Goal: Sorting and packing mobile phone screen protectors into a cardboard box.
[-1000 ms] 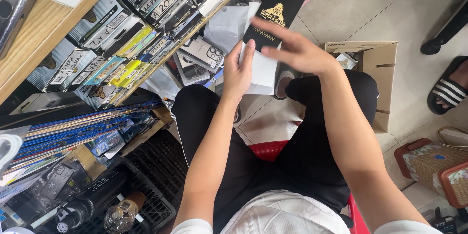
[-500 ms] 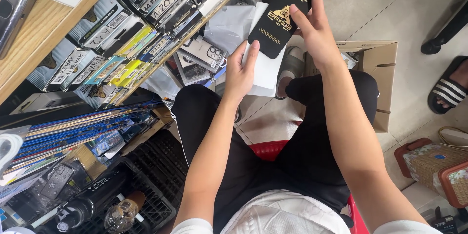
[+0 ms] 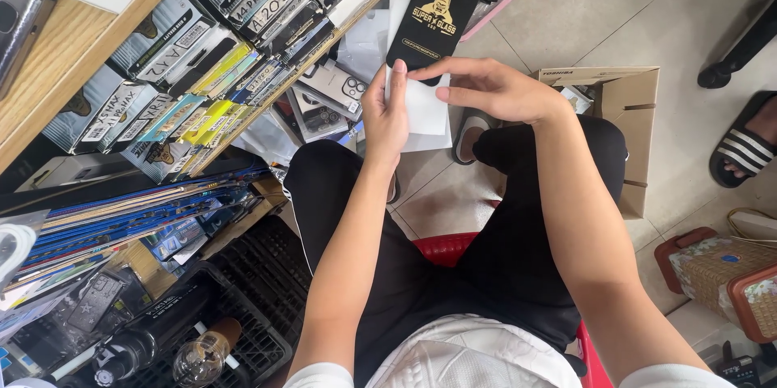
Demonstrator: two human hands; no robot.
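Sitting over tiled floor, packed shelf beside

Black flat pkg w/ gold emblem, above white sleeve.

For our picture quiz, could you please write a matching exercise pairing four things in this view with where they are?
Things:
1. black packet
2. cardboard box
3. striped sandal
4. red stool

Places:
A. floor, far right
B. under the seated person
C. pinched by the right hand, beside the left hand
D. beside the right knee

Pairs: 1-C, 2-D, 3-A, 4-B
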